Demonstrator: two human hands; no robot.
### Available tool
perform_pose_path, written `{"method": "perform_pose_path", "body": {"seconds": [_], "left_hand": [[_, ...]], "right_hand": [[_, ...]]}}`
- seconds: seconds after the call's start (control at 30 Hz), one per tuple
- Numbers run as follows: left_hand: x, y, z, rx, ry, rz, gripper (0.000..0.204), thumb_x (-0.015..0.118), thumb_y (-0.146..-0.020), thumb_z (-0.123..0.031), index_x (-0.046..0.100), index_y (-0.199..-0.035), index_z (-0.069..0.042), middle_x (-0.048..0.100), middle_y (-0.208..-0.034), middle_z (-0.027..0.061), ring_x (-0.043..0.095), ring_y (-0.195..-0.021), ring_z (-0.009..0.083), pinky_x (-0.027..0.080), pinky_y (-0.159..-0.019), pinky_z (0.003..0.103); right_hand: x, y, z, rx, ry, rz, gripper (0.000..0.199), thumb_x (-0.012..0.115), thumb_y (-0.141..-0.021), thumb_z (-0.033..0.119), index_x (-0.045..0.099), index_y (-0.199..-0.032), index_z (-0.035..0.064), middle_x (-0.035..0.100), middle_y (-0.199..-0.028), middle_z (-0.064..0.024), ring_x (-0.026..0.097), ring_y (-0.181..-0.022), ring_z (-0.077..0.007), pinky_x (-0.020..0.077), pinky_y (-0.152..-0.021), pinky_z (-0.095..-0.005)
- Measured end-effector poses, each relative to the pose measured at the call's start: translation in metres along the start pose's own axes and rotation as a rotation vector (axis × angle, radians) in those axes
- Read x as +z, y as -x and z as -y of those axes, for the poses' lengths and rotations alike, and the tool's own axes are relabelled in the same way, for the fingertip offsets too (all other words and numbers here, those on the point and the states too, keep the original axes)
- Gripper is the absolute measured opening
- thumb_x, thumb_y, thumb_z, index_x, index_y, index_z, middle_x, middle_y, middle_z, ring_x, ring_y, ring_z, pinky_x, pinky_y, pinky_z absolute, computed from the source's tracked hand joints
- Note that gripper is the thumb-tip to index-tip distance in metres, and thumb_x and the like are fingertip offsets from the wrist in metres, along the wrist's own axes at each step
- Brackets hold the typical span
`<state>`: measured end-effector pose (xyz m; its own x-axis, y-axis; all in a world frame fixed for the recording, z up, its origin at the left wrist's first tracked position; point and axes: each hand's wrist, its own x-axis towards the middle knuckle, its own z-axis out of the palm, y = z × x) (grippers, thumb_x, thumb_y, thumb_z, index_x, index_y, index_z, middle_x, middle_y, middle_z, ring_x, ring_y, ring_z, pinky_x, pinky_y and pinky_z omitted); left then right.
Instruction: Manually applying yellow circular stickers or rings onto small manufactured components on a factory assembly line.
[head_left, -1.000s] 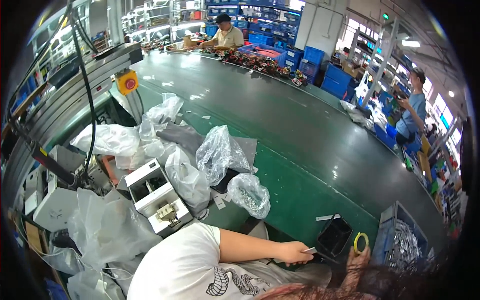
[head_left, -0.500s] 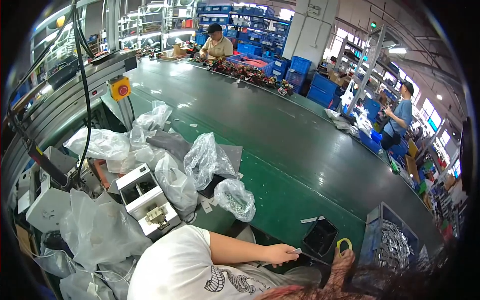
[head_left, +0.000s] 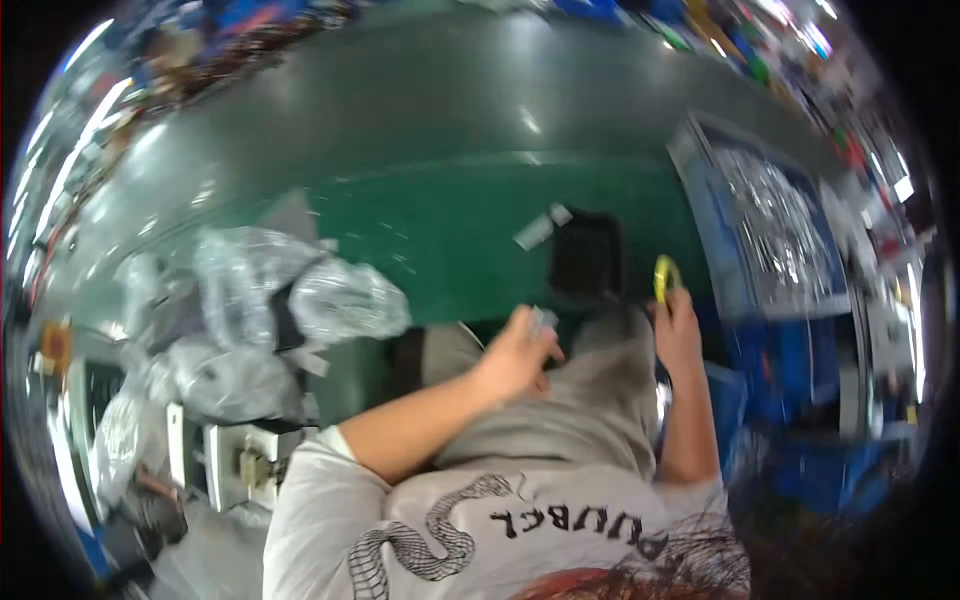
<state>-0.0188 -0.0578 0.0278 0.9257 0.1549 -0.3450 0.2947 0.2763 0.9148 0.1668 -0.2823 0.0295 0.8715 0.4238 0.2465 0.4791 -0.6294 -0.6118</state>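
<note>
My left hand (head_left: 518, 352) is closed on a small pale flat piece (head_left: 541, 320), over my lap; blur hides its exact kind. To the right, my right hand (head_left: 677, 325) grips a yellow ring-shaped thing (head_left: 666, 278), which stands up above the fingers. Between and beyond the hands, a black tray (head_left: 587, 255) sits at the near edge of the green table (head_left: 450, 235). Touching or close to its left side lies a white strip (head_left: 537, 231).
A blue-grey bin (head_left: 704, 215) of shiny metal strips (head_left: 775, 215) stands at the right. Clear plastic bags (head_left: 345, 300) crowd the left, near a white boxy part (head_left: 228, 465). A grey belt (head_left: 430, 110) runs across beyond the green surface.
The view has tilted down and swung right, blurring the picture. My left hand still has the pale piece and my right hand the yellow ring-shaped thing. The co-workers are out of clear sight.
</note>
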Motion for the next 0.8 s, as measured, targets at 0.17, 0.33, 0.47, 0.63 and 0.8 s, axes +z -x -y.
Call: {"method": "perform_pose_path", "body": {"seconds": [0.17,0.33,0.47,0.63,0.8], "left_hand": [[0.001,-0.008,-0.001,-0.016,0.056,0.06,0.012,0.045,-0.103,-0.017,0.041,-0.108,-0.006,0.058,-0.084,0.0081,0.061,-0.062,0.0171,0.053,-0.05,0.032],[0.008,-0.006,0.014,-0.012,0.111,0.172,0.012,0.049,-0.102,-0.019,0.047,-0.103,-0.008,0.056,-0.081,0.0026,0.056,-0.063,0.0099,0.048,-0.052,0.026],[0.014,0.006,0.013,-0.017,0.14,0.21,0.012,0.05,-0.102,-0.019,0.047,-0.105,-0.008,0.054,-0.079,0.0012,0.053,-0.064,0.0082,0.046,-0.054,0.025],[0.016,0.011,0.011,-0.029,0.105,0.24,0.008,0.047,-0.103,-0.016,0.043,-0.104,-0.008,0.054,-0.08,0.0031,0.053,-0.064,0.0106,0.044,-0.053,0.026],[0.018,0.01,0.011,-0.015,0.077,0.241,0.011,0.049,-0.103,-0.018,0.044,-0.103,-0.008,0.054,-0.079,0.0012,0.051,-0.063,0.0076,0.044,-0.052,0.024]], "right_hand": [[0.011,0.041,0.014,0.151,-0.56,0.056,0.008,0.057,-0.095,0.011,0.05,-0.095,0.0071,0.043,-0.075,0.0032,0.042,-0.067,-0.0061,0.0346,-0.062,-0.0218],[0.001,0.074,0.044,0.11,-0.486,0.203,0.016,0.062,-0.093,0.01,0.047,-0.086,0.0078,0.042,-0.072,0.0062,0.035,-0.064,-0.002,0.0279,-0.056,-0.0197],[-0.011,0.077,0.065,0.062,-0.462,0.31,0.013,0.065,-0.09,0.006,0.052,-0.091,0.0033,0.048,-0.073,0.0027,0.038,-0.064,-0.0032,0.0317,-0.056,-0.0204],[-0.008,0.078,0.066,-0.139,-0.28,0.335,0.019,0.063,-0.087,0.002,0.058,-0.105,-0.0012,0.06,-0.082,-0.007,0.051,-0.07,-0.0113,0.0417,-0.063,-0.0242],[-0.001,0.075,0.065,-0.275,-0.237,0.373,0.034,0.056,-0.087,0.0,0.057,-0.122,-0.0012,0.064,-0.101,-0.016,0.063,-0.083,-0.0264,0.0484,-0.074,-0.0313]]}}
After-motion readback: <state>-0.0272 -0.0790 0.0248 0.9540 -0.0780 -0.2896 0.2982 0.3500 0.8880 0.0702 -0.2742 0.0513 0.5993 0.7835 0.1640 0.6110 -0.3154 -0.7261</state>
